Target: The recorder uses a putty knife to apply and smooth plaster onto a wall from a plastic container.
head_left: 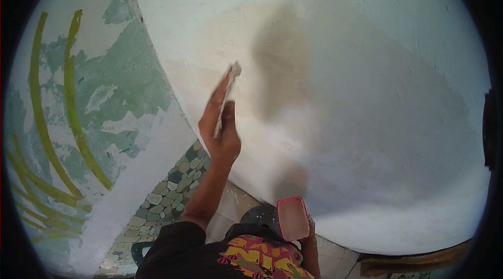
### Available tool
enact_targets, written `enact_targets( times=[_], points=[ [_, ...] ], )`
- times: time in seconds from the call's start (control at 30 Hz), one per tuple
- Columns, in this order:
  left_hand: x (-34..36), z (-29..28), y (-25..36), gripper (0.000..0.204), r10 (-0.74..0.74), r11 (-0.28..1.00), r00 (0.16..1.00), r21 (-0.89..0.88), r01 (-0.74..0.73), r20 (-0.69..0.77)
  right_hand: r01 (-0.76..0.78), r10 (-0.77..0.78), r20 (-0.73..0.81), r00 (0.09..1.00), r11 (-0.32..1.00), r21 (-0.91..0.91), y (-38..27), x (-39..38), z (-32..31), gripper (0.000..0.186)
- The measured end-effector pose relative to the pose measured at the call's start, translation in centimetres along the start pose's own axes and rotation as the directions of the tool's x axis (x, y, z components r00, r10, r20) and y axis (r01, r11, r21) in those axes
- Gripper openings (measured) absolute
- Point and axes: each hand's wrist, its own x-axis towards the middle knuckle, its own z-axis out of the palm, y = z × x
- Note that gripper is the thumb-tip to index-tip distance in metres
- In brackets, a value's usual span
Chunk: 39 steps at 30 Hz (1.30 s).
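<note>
My left hand (220, 127) is raised at the centre-left, closed on a flat pale tool (233, 72) seen nearly edge-on, slightly blurred, against or just off a pale, patchy wall (356, 95); contact is unclear. Low at the centre, my right hand (310, 232) grips a red-rimmed rectangular container (292, 216) with pale pinkish-beige material in it. The hand is partly hidden behind the container. Soft shadows fall on the wall to the right of the tool.
At left is a green-and-white patchy wall (120, 116) with yellow-green curved stripes. Below lie a pebbled surface (154, 200) and pale floor tiles (332, 255). A dark speckled object (257, 216) is partly behind my body. A brown board-like piece (398, 266) edges the lower right.
</note>
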Motion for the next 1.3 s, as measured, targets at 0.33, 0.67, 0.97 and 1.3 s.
enact_targets(
  times=[0.33, 0.67, 0.97, 1.3],
  points=[
    [7.2, 4.5, -3.3, 0.071, 0.390, 0.739, 0.870, 0.460, -0.492, 0.303, 0.018, 0.002, -0.149, 0.989, 0.991, 0.134, 1.8, -0.2, 6.6, 0.060],
    [10.2, 3.3, -2.1, 0.069, 0.371, 0.792, 0.874, 0.384, -0.475, 0.315, 0.061, -0.053, -0.127, 0.990, 0.997, 0.057, 3.9, 1.3, 11.0, 0.057],
    [8.9, 5.6, -3.7, 0.062, 0.473, 0.785, 0.856, 0.343, -0.517, 0.208, 0.021, -0.005, -0.129, 0.992, 0.992, 0.123, 6.8, 4.1, 10.3, 0.062],
    [8.7, 5.9, -3.0, 0.058, 0.480, 0.783, 0.852, 0.335, -0.524, 0.210, 0.095, -0.092, -0.158, 0.983, 0.995, 0.008, 8.5, 4.9, 8.8, 0.057]
  ],
)
